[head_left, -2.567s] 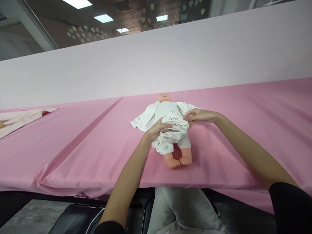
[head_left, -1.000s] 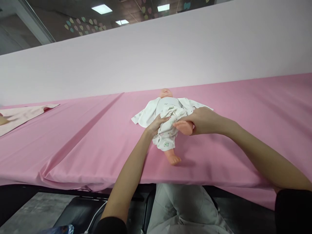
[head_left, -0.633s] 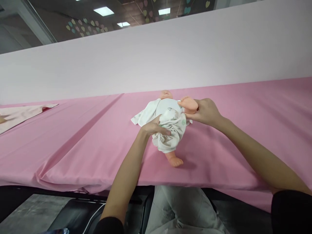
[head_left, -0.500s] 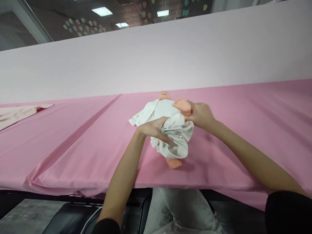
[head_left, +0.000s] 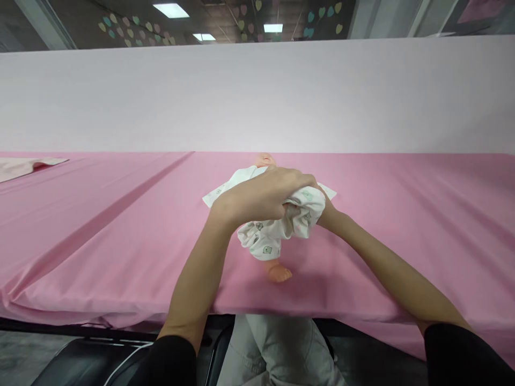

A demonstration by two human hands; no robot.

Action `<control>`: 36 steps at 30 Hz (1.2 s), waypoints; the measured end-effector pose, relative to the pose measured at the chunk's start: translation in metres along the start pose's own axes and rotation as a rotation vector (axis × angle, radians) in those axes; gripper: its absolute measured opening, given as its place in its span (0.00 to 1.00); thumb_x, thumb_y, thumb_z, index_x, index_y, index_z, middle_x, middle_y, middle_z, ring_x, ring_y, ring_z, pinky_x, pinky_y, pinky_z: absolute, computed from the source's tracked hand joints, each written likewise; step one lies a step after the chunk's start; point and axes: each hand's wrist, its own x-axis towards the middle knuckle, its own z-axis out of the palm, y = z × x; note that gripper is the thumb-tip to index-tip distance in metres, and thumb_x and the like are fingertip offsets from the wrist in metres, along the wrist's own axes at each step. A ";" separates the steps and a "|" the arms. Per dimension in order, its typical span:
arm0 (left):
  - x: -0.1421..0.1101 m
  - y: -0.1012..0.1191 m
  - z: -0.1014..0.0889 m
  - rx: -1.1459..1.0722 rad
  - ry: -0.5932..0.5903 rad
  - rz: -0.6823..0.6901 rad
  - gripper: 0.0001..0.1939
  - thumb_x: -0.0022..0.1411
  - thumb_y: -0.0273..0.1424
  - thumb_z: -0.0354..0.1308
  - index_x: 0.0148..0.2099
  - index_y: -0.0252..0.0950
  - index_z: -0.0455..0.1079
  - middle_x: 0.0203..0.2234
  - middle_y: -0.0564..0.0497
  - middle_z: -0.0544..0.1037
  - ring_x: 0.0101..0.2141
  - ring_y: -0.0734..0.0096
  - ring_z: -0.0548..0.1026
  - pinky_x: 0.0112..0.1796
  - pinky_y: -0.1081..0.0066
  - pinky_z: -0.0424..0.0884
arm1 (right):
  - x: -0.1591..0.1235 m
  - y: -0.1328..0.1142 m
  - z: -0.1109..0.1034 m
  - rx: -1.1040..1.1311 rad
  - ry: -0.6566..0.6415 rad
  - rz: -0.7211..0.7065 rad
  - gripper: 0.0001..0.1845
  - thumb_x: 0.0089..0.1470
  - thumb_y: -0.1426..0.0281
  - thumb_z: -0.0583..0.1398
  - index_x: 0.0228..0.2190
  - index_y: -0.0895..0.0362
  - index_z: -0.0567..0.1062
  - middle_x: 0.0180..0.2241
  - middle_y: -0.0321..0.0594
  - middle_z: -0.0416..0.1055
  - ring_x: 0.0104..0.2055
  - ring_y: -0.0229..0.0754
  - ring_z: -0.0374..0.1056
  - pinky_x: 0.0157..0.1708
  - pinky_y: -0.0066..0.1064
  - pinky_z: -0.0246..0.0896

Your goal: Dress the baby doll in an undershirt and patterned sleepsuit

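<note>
A baby doll (head_left: 265, 160) lies on its back on a pink-covered table, head toward the far side. It has on a white top (head_left: 241, 174) with sleeves spread out. White baby trousers (head_left: 265, 244) with small animal prints are bunched around its legs. One bare foot (head_left: 279, 273) sticks out of the nearer trouser leg; the other foot is hidden. My left hand (head_left: 265, 195) reaches across the doll's belly, its fingers closed on the bunched trouser leg at the right. Behind that same cloth is my right hand (head_left: 326, 209), closed against it, fingers mostly hidden.
The pink sheet (head_left: 120, 241) has folds and hangs over the table's front edge. A pale cloth (head_left: 24, 167) lies at the far left. Behind the table stands a white panel (head_left: 257, 96) with glass above it. My legs (head_left: 277, 348) are below the front edge.
My left hand has moved up and over the raised leg. The foot my right hand held is now covered from view, and the right hand has slipped behind the trouser cloth.
</note>
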 end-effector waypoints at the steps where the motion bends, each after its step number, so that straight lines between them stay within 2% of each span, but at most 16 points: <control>1: 0.002 -0.003 -0.002 -0.017 -0.009 0.002 0.11 0.44 0.19 0.55 0.31 0.38 0.68 0.26 0.53 0.70 0.32 0.66 0.68 0.33 0.71 0.60 | 0.000 0.002 -0.001 0.033 0.021 0.008 0.06 0.48 0.68 0.52 0.23 0.57 0.64 0.23 0.40 0.63 0.27 0.42 0.61 0.27 0.33 0.55; 3: 0.005 -0.007 -0.005 -0.001 0.023 0.017 0.14 0.43 0.19 0.54 0.34 0.38 0.70 0.29 0.53 0.71 0.35 0.64 0.69 0.35 0.71 0.61 | 0.000 0.004 -0.003 0.086 0.070 0.019 0.05 0.46 0.69 0.53 0.23 0.57 0.63 0.23 0.39 0.63 0.27 0.40 0.60 0.27 0.32 0.55; 6: 0.007 -0.012 -0.006 0.070 0.144 0.022 0.20 0.43 0.19 0.52 0.39 0.39 0.70 0.34 0.51 0.71 0.40 0.62 0.68 0.38 0.69 0.61 | 0.000 0.004 -0.010 0.115 0.097 -0.062 0.04 0.46 0.69 0.53 0.24 0.57 0.63 0.24 0.37 0.64 0.27 0.38 0.58 0.26 0.29 0.52; 10: 0.011 -0.025 -0.006 0.128 0.286 -0.005 0.20 0.43 0.21 0.53 0.41 0.38 0.70 0.41 0.48 0.69 0.43 0.60 0.66 0.40 0.68 0.61 | -0.001 0.005 -0.025 0.222 0.076 -0.061 0.09 0.45 0.67 0.57 0.31 0.58 0.68 0.28 0.37 0.68 0.28 0.38 0.60 0.26 0.27 0.53; 12: 0.012 -0.029 -0.006 0.123 0.283 -0.020 0.17 0.43 0.22 0.54 0.38 0.37 0.71 0.38 0.49 0.71 0.41 0.60 0.67 0.39 0.68 0.60 | -0.003 0.006 -0.034 0.314 0.016 -0.057 0.12 0.44 0.67 0.59 0.34 0.58 0.70 0.30 0.38 0.69 0.30 0.39 0.62 0.28 0.27 0.55; 15: 0.010 -0.024 -0.008 0.122 0.216 -0.056 0.09 0.44 0.23 0.54 0.31 0.37 0.71 0.28 0.51 0.72 0.34 0.64 0.68 0.35 0.70 0.59 | -0.008 0.004 -0.048 0.478 -0.064 -0.067 0.15 0.47 0.69 0.56 0.40 0.58 0.72 0.36 0.41 0.70 0.36 0.41 0.64 0.33 0.30 0.59; 19: 0.004 -0.013 -0.009 0.075 0.176 -0.109 0.06 0.45 0.23 0.52 0.24 0.37 0.69 0.20 0.53 0.69 0.27 0.70 0.65 0.30 0.71 0.54 | -0.017 -0.009 -0.058 0.666 -0.069 -0.074 0.18 0.56 0.65 0.50 0.46 0.56 0.70 0.41 0.44 0.70 0.42 0.44 0.65 0.38 0.35 0.61; 21: 0.002 -0.012 -0.009 0.064 0.173 -0.124 0.07 0.43 0.22 0.52 0.23 0.37 0.69 0.17 0.53 0.66 0.24 0.71 0.63 0.28 0.70 0.53 | -0.021 -0.020 -0.053 0.628 -0.067 -0.125 0.19 0.55 0.62 0.52 0.47 0.55 0.69 0.43 0.45 0.69 0.44 0.46 0.65 0.39 0.36 0.61; 23: 0.000 -0.013 -0.010 0.105 0.157 -0.128 0.07 0.42 0.21 0.51 0.21 0.37 0.68 0.15 0.54 0.63 0.22 0.72 0.61 0.27 0.69 0.51 | -0.024 -0.032 -0.041 0.507 -0.003 -0.139 0.24 0.50 0.60 0.58 0.49 0.54 0.66 0.46 0.45 0.67 0.45 0.48 0.64 0.40 0.37 0.61; 26: -0.002 -0.015 -0.010 0.195 0.116 -0.129 0.07 0.41 0.21 0.51 0.21 0.37 0.67 0.13 0.54 0.58 0.20 0.73 0.58 0.26 0.68 0.50 | -0.026 -0.045 -0.018 0.315 0.168 -0.034 0.29 0.47 0.59 0.61 0.49 0.54 0.63 0.47 0.46 0.66 0.46 0.50 0.63 0.37 0.36 0.60; 28: -0.002 -0.014 -0.009 0.216 0.101 -0.130 0.07 0.41 0.20 0.50 0.21 0.37 0.67 0.13 0.54 0.56 0.20 0.73 0.57 0.26 0.68 0.50 | -0.026 -0.049 -0.007 0.241 0.240 0.044 0.25 0.49 0.60 0.58 0.48 0.54 0.63 0.46 0.45 0.67 0.42 0.49 0.65 0.33 0.35 0.60; 31: -0.001 -0.009 -0.007 0.203 0.094 -0.129 0.07 0.42 0.19 0.51 0.20 0.36 0.64 0.14 0.54 0.53 0.21 0.71 0.59 0.27 0.68 0.52 | -0.025 -0.049 -0.003 0.167 0.270 0.109 0.18 0.49 0.64 0.55 0.44 0.55 0.66 0.38 0.42 0.70 0.34 0.46 0.66 0.27 0.31 0.55; 36: -0.001 -0.010 -0.007 0.181 0.072 -0.134 0.09 0.41 0.18 0.51 0.17 0.36 0.60 0.13 0.53 0.52 0.25 0.66 0.61 0.26 0.69 0.52 | -0.025 -0.046 -0.013 0.130 0.161 0.101 0.07 0.47 0.68 0.53 0.30 0.57 0.67 0.25 0.39 0.69 0.25 0.41 0.62 0.24 0.30 0.49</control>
